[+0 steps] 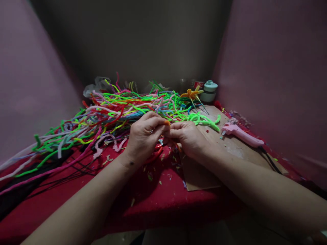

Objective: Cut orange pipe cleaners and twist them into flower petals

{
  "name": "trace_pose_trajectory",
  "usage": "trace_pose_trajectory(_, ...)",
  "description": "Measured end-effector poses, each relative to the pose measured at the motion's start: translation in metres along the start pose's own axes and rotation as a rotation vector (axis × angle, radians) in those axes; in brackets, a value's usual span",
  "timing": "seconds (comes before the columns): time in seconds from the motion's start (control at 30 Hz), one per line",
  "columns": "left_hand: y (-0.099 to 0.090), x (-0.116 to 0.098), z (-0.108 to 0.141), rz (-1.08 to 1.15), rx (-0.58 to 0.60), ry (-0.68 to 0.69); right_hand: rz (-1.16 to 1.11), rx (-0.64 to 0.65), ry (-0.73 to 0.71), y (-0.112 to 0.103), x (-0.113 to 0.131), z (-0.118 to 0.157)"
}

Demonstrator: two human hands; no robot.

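Note:
My left hand [145,134] and my right hand [187,136] meet fingertip to fingertip above the red cloth. Between them is a small orange fuzzy piece [167,123], pinched in my left fingers; its shape is mostly hidden. My right fingers are pinched together against it, and an orange end shows below them. Under the hands lie red-handled scissors [155,156], partly covered. Just behind, a large heap of coloured pipe cleaners [133,102] spreads to the left.
A brown board [201,177] lies at the right, with a pink glue gun [242,135] and its cable on it. Behind stand an orange pipe-cleaner flower [191,94] and a mint-coloured jar [208,92]. Scraps dot the red cloth [143,200].

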State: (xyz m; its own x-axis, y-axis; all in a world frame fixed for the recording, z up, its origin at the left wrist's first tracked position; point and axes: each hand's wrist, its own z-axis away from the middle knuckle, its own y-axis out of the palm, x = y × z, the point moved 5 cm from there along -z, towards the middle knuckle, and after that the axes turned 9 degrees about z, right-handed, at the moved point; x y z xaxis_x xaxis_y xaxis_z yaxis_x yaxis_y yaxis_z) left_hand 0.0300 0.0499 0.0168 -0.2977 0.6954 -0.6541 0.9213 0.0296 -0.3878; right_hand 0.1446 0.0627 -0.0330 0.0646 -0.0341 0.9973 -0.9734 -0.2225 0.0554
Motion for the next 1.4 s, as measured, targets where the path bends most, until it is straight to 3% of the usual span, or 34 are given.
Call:
trace_pose_trajectory(0.1, 0.001, 0.002, 0.000, -0.019, 0.029, -0.030, 0.001, 0.011, 0.049, 0.001, -0.003, 0.000)
trace_pose_trajectory(0.27, -0.004, -0.002, -0.003, -0.159, -0.016, 0.110, -0.038, 0.084, 0.046, 0.006, -0.002, 0.000)
trace_pose_trajectory(0.4, -0.011, 0.011, -0.011, -0.027, 0.008, -0.169, -0.105, 0.036, 0.043, 0.002, -0.003, -0.002)
trace_pose_trajectory(0.5, -0.010, 0.019, -0.012, 0.034, 0.091, -0.327, -0.161, -0.013, 0.044, -0.004, -0.006, -0.006)
trace_pose_trajectory(0.7, -0.010, 0.020, -0.011, -0.029, 0.086, -0.327, -0.237, -0.040, 0.073, -0.006, -0.010, -0.012)
trace_pose_trajectory(0.87, -0.009, 0.024, -0.011, -0.026, 0.101, -0.334, -0.116, -0.065, 0.002, -0.007, -0.002, -0.007)
trace_pose_trajectory(1.1, -0.006, 0.028, -0.011, -0.057, 0.199, -0.318, -0.103, -0.064, 0.055, -0.006, -0.001, -0.003)
trace_pose_trajectory(1.2, -0.003, 0.023, -0.008, -0.131, 0.206, -0.186, -0.134, -0.088, 0.045, -0.007, -0.002, -0.006)
trace_pose_trajectory(1.33, 0.004, 0.005, -0.001, -0.366, 0.147, 0.212, -0.194, -0.130, 0.042, -0.009, -0.005, -0.008)
trace_pose_trajectory(1.4, 0.005, 0.002, 0.000, -0.409, 0.103, 0.263, -0.208, -0.138, 0.036, -0.009, -0.006, -0.009)
